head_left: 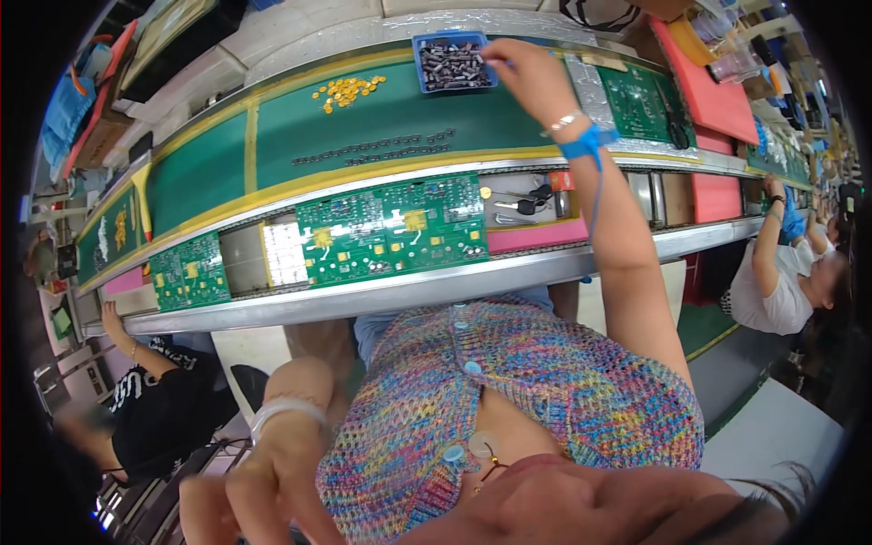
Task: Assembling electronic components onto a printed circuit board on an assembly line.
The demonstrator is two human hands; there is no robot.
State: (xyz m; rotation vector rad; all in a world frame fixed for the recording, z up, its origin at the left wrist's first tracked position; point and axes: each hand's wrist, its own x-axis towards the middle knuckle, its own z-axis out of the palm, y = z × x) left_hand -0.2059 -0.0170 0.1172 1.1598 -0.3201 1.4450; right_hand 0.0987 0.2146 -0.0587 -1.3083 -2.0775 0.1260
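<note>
My right hand (530,74) reaches to the far side of the bench, a blue strap on its wrist. Its fingers are pinched together at the right rim of a small blue tray (420,76), which is full of dark cylindrical components (454,65). Whether anything sits between those fingertips I cannot make out. My left hand (272,481) is raised close at the lower left, slightly blurred. Its fingers are bent but apart, with nothing seen in them. Two joined green circuit boards (363,259) with yellow parts lie on the rail in front of me.
Yellow discs (348,93) and rows of small black parts (372,148) lie on the green mat (300,123). Keys (527,200) rest beside the boards. Another board (189,272) sits left, near a co-worker's hand (113,322). A second co-worker (777,277) sits at right.
</note>
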